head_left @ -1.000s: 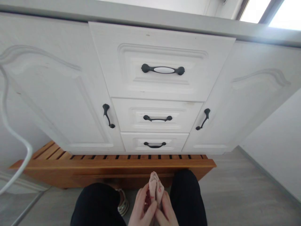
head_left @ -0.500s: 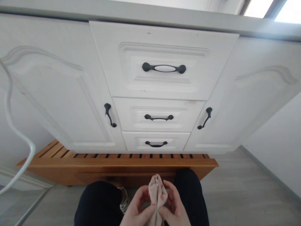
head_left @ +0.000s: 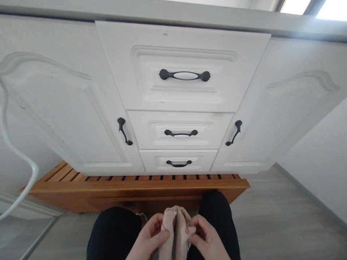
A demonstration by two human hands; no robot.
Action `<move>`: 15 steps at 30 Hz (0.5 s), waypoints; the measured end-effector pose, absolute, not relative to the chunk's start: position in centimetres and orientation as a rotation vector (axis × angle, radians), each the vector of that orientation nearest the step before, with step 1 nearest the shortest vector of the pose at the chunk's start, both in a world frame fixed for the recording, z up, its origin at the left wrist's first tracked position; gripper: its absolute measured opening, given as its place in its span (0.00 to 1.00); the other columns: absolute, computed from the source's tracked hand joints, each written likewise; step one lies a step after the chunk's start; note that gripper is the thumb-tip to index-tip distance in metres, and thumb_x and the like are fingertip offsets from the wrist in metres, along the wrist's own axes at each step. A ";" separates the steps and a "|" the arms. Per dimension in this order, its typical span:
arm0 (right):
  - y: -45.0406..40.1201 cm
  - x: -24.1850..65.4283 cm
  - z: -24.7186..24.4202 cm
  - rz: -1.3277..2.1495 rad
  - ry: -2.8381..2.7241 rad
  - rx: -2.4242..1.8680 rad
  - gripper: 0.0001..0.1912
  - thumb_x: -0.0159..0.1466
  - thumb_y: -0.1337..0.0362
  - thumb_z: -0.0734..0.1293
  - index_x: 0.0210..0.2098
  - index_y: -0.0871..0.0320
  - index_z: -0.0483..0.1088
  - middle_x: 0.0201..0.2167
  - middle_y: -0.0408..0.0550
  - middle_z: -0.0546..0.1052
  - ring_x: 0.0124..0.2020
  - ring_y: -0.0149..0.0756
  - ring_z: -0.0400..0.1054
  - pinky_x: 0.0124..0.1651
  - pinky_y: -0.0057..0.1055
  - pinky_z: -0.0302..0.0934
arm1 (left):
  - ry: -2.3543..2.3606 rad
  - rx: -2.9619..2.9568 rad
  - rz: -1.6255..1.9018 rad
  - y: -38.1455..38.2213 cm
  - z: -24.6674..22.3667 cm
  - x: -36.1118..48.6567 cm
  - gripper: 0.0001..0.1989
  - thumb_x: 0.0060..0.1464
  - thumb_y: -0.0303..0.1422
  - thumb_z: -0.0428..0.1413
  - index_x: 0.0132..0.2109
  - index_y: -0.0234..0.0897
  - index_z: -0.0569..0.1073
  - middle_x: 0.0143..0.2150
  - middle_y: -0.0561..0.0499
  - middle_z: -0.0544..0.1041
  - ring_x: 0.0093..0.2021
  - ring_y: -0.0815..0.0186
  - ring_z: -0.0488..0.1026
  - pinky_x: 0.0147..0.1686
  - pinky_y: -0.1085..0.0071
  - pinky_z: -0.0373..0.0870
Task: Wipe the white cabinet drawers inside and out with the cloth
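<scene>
A soft, pale pink cloth (head_left: 169, 231) with small red marks is held between my hands at the bottom centre. It falls in two long folds with a dark gap between them, joined at the top. Its exact kind cannot be made out. My left hand (head_left: 150, 236) pinches the left fold between thumb and fingers. On the other side, my right hand (head_left: 207, 236) grips a small bunched bit of the right fold. The lower end of the cloth runs out of the picture.
A low slatted wooden bench (head_left: 135, 186) stands beyond my knees. Behind it rises a white cabinet (head_left: 187, 99) with three closed drawers and doors on both sides. A white cable (head_left: 34, 169) hangs at the left. Grey floor (head_left: 271, 209) shows at the right.
My hands have moved apart, spreading the bunched cloth into two folds with a gap. My right hand's fingers now pinch its right edge. The view has shifted slightly.
</scene>
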State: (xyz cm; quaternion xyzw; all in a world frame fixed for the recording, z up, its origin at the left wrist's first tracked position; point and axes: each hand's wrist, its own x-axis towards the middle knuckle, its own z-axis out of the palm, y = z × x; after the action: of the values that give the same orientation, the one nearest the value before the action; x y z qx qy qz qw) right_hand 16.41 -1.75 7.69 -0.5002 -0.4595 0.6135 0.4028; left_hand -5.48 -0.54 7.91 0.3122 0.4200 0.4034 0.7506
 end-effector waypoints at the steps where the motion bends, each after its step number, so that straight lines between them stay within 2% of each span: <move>1: -1.7 17.1 7.9 1.554 -1.208 -1.258 0.13 0.55 0.58 0.73 0.28 0.55 0.66 0.28 0.40 0.66 0.33 0.33 0.59 0.38 0.29 0.55 | 0.901 0.657 0.854 -0.5 8.1 -6.1 0.23 0.43 0.45 0.71 0.43 0.39 0.75 0.39 0.50 0.77 0.42 0.61 0.72 0.45 0.66 0.66; 6: -2.1 19.7 9.8 1.934 -0.951 -1.055 0.22 0.58 0.51 0.75 0.31 0.55 0.59 0.30 0.38 0.63 0.30 0.28 0.56 0.34 0.25 0.54 | 0.760 0.498 0.716 -0.7 8.7 -8.1 0.26 0.44 0.40 0.71 0.49 0.36 0.76 0.45 0.45 0.79 0.37 0.64 0.75 0.41 0.68 0.70; 8: -2.2 19.9 10.5 2.040 -0.743 -0.996 0.21 0.59 0.53 0.74 0.32 0.54 0.58 0.29 0.36 0.62 0.28 0.26 0.55 0.33 0.23 0.53 | 0.736 0.407 0.708 -1.0 8.5 -8.0 0.27 0.44 0.36 0.72 0.52 0.36 0.76 0.43 0.45 0.80 0.34 0.66 0.76 0.38 0.69 0.70; 10: -2.2 19.8 10.7 2.049 -0.560 -0.937 0.18 0.60 0.58 0.74 0.33 0.54 0.60 0.29 0.36 0.62 0.29 0.26 0.57 0.35 0.23 0.55 | 0.724 0.322 0.726 -1.3 8.2 -7.3 0.25 0.46 0.34 0.71 0.51 0.36 0.77 0.40 0.47 0.80 0.33 0.66 0.77 0.38 0.69 0.71; 12: -2.0 19.5 10.3 2.013 -0.456 -0.920 0.14 0.59 0.62 0.73 0.34 0.54 0.62 0.30 0.37 0.64 0.30 0.26 0.59 0.37 0.23 0.57 | 0.725 0.284 0.737 -1.3 7.9 -6.5 0.21 0.49 0.35 0.69 0.50 0.37 0.77 0.39 0.47 0.81 0.34 0.65 0.78 0.40 0.67 0.72; 15: -1.8 19.2 9.0 1.963 -0.453 -0.975 0.12 0.59 0.62 0.71 0.33 0.54 0.61 0.28 0.36 0.62 0.28 0.26 0.57 0.34 0.23 0.55 | 0.710 0.298 0.751 -1.1 7.8 -5.8 0.22 0.49 0.33 0.67 0.52 0.37 0.77 0.44 0.44 0.81 0.42 0.60 0.78 0.49 0.63 0.71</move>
State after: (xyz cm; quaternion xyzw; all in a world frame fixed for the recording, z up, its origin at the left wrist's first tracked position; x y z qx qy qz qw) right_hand 19.17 -1.75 9.03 -0.3918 -0.1820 0.7892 0.4365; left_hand -5.79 -1.07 7.78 0.1421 0.3382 0.3576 0.8588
